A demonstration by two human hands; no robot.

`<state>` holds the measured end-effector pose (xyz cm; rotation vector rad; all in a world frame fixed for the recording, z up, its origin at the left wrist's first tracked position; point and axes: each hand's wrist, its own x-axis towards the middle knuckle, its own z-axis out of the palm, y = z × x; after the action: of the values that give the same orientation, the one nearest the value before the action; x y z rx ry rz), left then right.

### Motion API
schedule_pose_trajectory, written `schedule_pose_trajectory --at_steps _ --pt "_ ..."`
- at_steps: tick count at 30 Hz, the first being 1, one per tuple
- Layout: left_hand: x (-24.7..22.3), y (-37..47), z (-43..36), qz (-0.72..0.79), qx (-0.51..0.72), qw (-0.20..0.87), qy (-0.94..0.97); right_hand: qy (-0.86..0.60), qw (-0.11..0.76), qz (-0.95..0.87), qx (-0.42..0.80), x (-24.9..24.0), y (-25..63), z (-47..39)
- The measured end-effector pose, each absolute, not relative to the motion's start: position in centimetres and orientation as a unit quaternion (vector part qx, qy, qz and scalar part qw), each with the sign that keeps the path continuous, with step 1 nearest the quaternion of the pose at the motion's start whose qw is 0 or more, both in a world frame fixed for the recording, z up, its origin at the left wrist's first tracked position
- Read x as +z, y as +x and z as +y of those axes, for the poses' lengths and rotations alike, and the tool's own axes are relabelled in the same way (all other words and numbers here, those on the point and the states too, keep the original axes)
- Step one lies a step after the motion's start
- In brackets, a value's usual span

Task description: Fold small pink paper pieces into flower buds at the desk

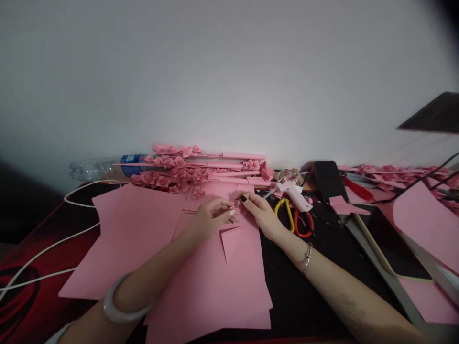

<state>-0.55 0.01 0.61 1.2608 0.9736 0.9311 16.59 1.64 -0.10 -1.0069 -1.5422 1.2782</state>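
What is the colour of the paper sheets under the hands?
The paper sheets are pink: head view.

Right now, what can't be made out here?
Head view:
What, if anything, the left hand and right hand pinch: too small, partly hidden by them.
Tool ends beyond the yellow handle and red handle: hidden by the glue gun.
Print on the bottle label: blurred.
Dark panel: cut off by the right edge.

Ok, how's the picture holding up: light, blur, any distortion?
Head view: soft, dim light on the wall, falling to black at the top-right corner; head view: right forearm looks stretched by wide-angle distortion; head view: fine detail between left hand and right hand is too soft to read.
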Motion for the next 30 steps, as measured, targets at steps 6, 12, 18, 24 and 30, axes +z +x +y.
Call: schedule_pose_trajectory --at_steps 6,12,18,24,30 --pt "0.10 -0.77 -0.05 0.432 0.392 0.562 0.587 -0.400 0.457 -0.628 0.486 0.45 16.22 1.20" --pt "0.08 -0.78 -0.29 0.427 0.384 0.556 0.601 -0.393 0.434 -0.673 0.453 0.63 15.99 0.88" --pt "0.09 -0.74 -0.29 0.431 0.380 0.536 0.618 -0.391 0.471 -0.625 0.484 0.42 16.23 1.01" --pt "-0.05 -0.79 -0.21 0.434 0.369 0.521 0.636 -0.374 0.472 -0.590 0.538 0.33 16.47 1.01" --pt "-0.03 -0.78 -0.23 0.433 0.370 0.523 0.634 -0.348 0.500 -0.492 0.622 0.13 16.27 1.17"
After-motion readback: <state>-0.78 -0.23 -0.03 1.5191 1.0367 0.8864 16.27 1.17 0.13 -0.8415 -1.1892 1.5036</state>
